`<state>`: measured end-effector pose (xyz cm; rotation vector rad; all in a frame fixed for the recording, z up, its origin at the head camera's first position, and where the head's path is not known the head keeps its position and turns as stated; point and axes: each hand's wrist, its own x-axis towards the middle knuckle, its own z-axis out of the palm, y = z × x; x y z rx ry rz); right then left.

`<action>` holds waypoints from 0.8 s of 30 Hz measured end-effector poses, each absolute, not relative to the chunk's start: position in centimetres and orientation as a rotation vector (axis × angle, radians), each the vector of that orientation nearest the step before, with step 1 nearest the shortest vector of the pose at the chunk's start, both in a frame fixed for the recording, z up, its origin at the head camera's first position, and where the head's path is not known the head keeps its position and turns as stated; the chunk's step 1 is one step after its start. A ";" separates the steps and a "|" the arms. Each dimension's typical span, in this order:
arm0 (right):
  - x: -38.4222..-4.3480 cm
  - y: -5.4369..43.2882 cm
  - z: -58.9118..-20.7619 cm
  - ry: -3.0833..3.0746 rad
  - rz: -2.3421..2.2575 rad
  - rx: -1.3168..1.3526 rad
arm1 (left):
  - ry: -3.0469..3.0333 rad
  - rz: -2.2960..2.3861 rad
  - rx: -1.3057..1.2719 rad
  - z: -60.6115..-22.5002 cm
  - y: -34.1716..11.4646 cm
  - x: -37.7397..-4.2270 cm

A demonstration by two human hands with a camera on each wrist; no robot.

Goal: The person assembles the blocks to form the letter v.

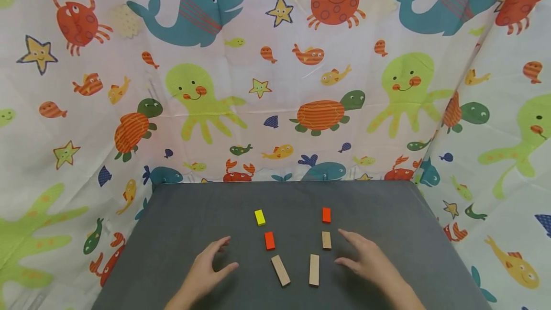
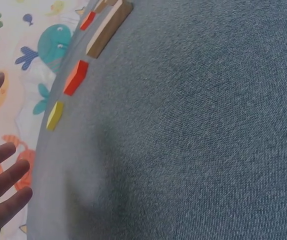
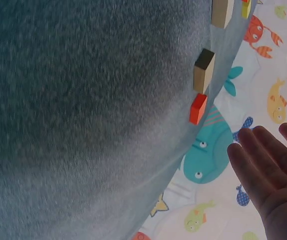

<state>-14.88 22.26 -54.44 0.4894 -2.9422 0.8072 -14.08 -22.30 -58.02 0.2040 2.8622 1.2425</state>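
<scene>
Two loose columns of wooden blocks lie on a dark grey cloth-covered table. In the head view, the left column has a yellow block at the far end, a red block and a long plain wood block nearest. The right column holds an orange-red block, a short plain block and another long plain block. My left hand hovers left of the blocks, fingers relaxed, touching none. To their right my right hand hovers likewise, nearest the short plain block, holding nothing.
The grey table ends at a far edge against a hanging curtain printed with sea animals. More of this curtain hangs along the left and right sides.
</scene>
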 end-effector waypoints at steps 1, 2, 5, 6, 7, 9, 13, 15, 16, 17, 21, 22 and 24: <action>-14.8 22.2 -54.5 -2.938 0.806 0.492 | 2.864 1.232 0.227 -58.1 -22.2 -14.1; -14.8 22.1 -54.6 -2.933 0.806 0.495 | 2.863 1.226 0.248 -58.2 -22.0 -14.1; -14.7 22.0 -54.9 -2.926 0.808 0.497 | 2.864 1.204 0.305 -58.3 -21.7 -14.1; -14.7 21.9 -55.0 -2.925 0.810 0.500 | 2.868 1.191 0.324 -58.3 -21.6 -14.1; -14.7 21.8 -55.1 -2.925 0.810 0.506 | 2.863 1.186 0.341 -58.2 -21.5 -14.1; -14.8 21.6 -55.2 -2.923 0.821 0.525 | 2.845 1.164 0.370 -58.1 -21.3 -14.2; -15.0 21.2 -55.5 -2.927 0.846 0.598 | 2.771 1.094 0.406 -57.8 -21.2 -14.3; -15.1 21.1 -55.7 -2.923 0.861 0.634 | 2.732 1.067 0.424 -57.8 -21.1 -14.4; -15.3 21.0 -55.8 -2.919 0.860 0.647 | 2.719 1.056 0.434 -57.8 -21.0 -14.5; -15.4 21.0 -55.8 -2.911 0.865 0.657 | 2.710 1.054 0.444 -57.8 -20.9 -14.6; -15.5 20.8 -56.0 -2.915 0.867 0.651 | 2.708 1.043 0.476 -58.0 -20.4 -14.9; -15.5 20.7 -56.1 -2.921 0.866 0.642 | 2.710 1.043 0.481 -58.0 -20.3 -14.9; -15.4 20.5 -56.1 -2.942 0.877 0.625 | 2.710 1.047 0.486 -58.0 -20.1 -15.0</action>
